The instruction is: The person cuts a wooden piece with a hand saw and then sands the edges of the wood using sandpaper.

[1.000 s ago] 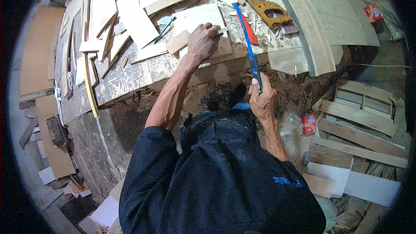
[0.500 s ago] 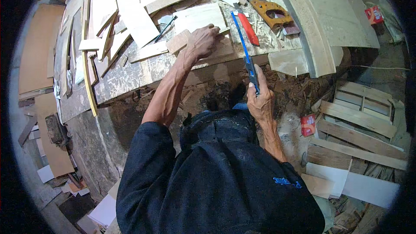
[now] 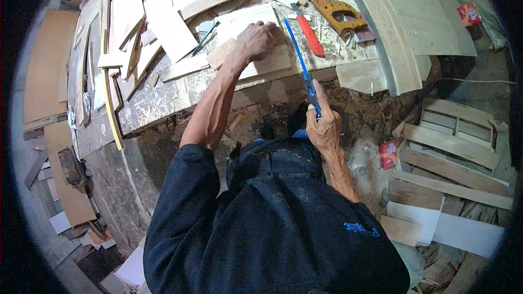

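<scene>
- location: the blue-bladed tool (image 3: 303,68) is right of the upper centre of the frame, its narrow blade (image 3: 294,43) pointing up and slightly left, over the front part of the bench (image 3: 169,92).
- right hand (image 3: 325,126): closed around the lower end of the dark handle (image 3: 311,93), thumb along one side, fingers on the other. whether the blade touches anything beneath it, i cannot tell.
- left hand (image 3: 256,42): fingers curled, knuckles up, over the flat board (image 3: 277,61) near the bench edge, upper centre. whether it pinches anything, i cannot tell; the fingertips are hidden.
- weight, by judgement: light, slim enough for one hand, most of the mass likely at the handle.
- stiffness, by judgement: handle rigid; blade thin, likely to flex or snap if forced sideways.
- surface, by judgement: handle should grip well, though dust could make it slick.
- hold: take it by the dark handle, as found; keep skin off the blade, which may be sharp.
- adjoining items: a red tool (image 3: 310,37) lies to the right of the blade, apart from it; a handsaw (image 3: 339,17) with a yellow-orange handle lies beyond, upper right.
</scene>
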`<state>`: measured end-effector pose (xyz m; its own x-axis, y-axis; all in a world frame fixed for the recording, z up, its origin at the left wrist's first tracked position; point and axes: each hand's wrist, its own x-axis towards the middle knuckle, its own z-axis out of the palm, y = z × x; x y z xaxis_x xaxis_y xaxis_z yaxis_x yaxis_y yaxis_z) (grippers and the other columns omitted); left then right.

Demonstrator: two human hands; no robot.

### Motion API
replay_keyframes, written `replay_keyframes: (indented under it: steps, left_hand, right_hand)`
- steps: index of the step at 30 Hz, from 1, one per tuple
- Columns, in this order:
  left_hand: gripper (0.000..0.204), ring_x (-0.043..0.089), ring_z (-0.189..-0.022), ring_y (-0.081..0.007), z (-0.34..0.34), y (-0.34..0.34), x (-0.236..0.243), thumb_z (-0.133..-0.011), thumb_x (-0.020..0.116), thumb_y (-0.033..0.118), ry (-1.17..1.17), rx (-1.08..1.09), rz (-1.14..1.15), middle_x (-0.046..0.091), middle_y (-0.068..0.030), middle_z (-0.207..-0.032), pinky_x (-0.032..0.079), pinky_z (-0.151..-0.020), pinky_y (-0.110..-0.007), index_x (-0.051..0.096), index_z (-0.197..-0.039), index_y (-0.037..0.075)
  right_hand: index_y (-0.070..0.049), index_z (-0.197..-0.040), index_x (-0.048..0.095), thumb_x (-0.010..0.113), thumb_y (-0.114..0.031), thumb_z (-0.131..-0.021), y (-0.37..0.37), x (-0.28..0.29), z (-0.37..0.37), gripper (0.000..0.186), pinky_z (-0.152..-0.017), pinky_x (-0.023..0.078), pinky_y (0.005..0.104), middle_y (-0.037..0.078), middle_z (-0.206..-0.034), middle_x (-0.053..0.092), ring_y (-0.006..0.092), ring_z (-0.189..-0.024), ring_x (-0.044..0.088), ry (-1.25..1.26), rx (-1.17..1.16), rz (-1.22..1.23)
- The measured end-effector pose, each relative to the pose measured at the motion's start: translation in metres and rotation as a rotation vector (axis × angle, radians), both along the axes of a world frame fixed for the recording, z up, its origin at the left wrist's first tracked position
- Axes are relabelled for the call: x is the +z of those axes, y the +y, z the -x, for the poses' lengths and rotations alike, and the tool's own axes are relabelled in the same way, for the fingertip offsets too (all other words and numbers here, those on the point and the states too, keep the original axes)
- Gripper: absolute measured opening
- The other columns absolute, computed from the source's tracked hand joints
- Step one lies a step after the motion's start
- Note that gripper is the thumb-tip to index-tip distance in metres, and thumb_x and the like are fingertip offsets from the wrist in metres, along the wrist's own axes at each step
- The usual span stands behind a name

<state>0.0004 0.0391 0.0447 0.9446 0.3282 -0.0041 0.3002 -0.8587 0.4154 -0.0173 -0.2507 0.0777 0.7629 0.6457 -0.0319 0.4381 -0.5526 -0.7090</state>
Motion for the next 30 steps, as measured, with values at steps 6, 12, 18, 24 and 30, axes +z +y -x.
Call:
replay_keyframes:
  steps: [6,12,18,24,30]
  left_hand:
    - [0.025,0.057,-0.099,-0.0303,-0.009,-0.008,-0.053,-0.09,0.054,0.026,-0.396,0.143,-0.19,0.061,-0.0127,-0.099,0.047,-0.077,-0.045,0.06,-0.104,0.007]
    - [0.019,0.058,-0.095,-0.0278,-0.015,-0.018,-0.053,-0.089,0.054,0.024,-0.377,0.25,-0.275,0.061,-0.0093,-0.097,0.047,-0.074,-0.043,0.058,-0.1,0.008]
    - [0.023,0.058,-0.094,-0.0267,-0.018,-0.018,-0.056,-0.082,0.059,0.023,-0.328,0.249,-0.351,0.06,-0.008,-0.096,0.048,-0.071,-0.042,0.058,-0.101,0.01]
    - [0.021,0.06,-0.093,-0.0275,-0.02,-0.019,-0.054,-0.082,0.06,0.023,-0.408,0.261,-0.324,0.062,-0.0091,-0.093,0.048,-0.071,-0.043,0.056,-0.098,0.009]
    - [0.02,0.062,-0.09,-0.0289,-0.018,-0.019,-0.046,-0.081,0.06,0.021,-0.37,0.277,-0.279,0.064,-0.0101,-0.091,0.05,-0.069,-0.043,0.054,-0.095,0.009]
  right_hand:
    - [-0.017,-0.145,0.041,0.052,-0.007,-0.088,0.004,-0.011,0.001,0.059,-0.054,0.046,0.0449,0.021,-0.062,0.057,0.0368,-0.054,0.059,-0.087,-0.002,-0.131]
    - [-0.017,-0.145,0.041,0.051,-0.007,-0.089,0.006,-0.003,0.003,0.058,-0.056,0.047,0.0436,0.022,-0.071,0.061,0.0369,-0.059,0.061,-0.023,-0.017,-0.033]
    - [-0.019,-0.145,0.041,0.051,-0.007,-0.089,0.005,-0.005,0.005,0.059,-0.058,0.049,0.0439,0.023,-0.075,0.064,0.0389,-0.063,0.063,-0.039,-0.003,-0.012]
    - [-0.021,-0.147,0.037,0.052,-0.008,-0.089,0.007,-0.011,0.008,0.061,-0.055,0.046,0.0442,0.02,-0.064,0.059,0.0368,-0.057,0.06,-0.143,0.005,0.061]
    - [-0.023,-0.15,0.031,0.05,-0.01,-0.09,0.014,-0.019,0.009,0.064,-0.054,0.045,0.0468,0.02,-0.062,0.058,0.0364,-0.056,0.06,-0.181,0.046,0.121]
